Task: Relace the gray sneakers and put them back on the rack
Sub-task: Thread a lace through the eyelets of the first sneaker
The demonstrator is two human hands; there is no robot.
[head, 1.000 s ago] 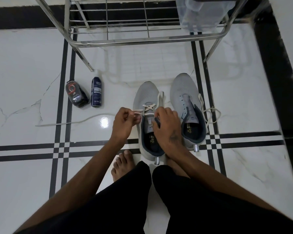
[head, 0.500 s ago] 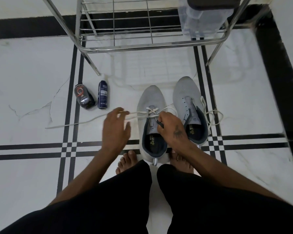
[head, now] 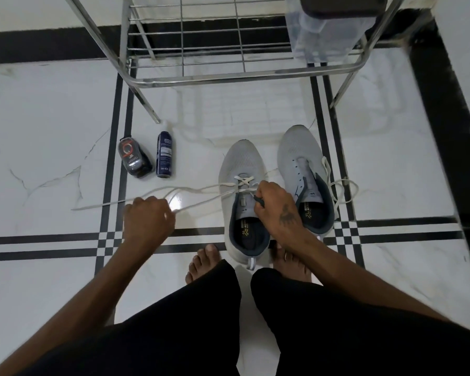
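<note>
Two gray sneakers stand side by side on the floor, toes toward the metal rack point(head: 228, 77). The left sneaker point(head: 242, 164) has a white lace point(head: 196, 189) crossed through its front eyelets, both ends trailing left. My left hand point(head: 147, 221) pinches that lace well left of the shoe and holds it taut. My right hand point(head: 276, 204) grips the left sneaker's right eyelet edge beside the tongue. The right sneaker point(head: 299, 150) has bare eyelets, and a loose white lace point(head: 342, 191) lies along its right side.
A dark blue spray can point(head: 164, 154) and a black polish bottle point(head: 135, 158) lie on the white tiles left of the shoes. A clear container point(head: 326, 36) sits on the rack's lower shelf at right. My bare feet point(head: 204, 263) are just behind the shoes.
My left hand has drawn the lace out leftward, away from the left sneaker, and the lace now runs longer and taut. My right hand stays on the shoe's eyelet edge.
</note>
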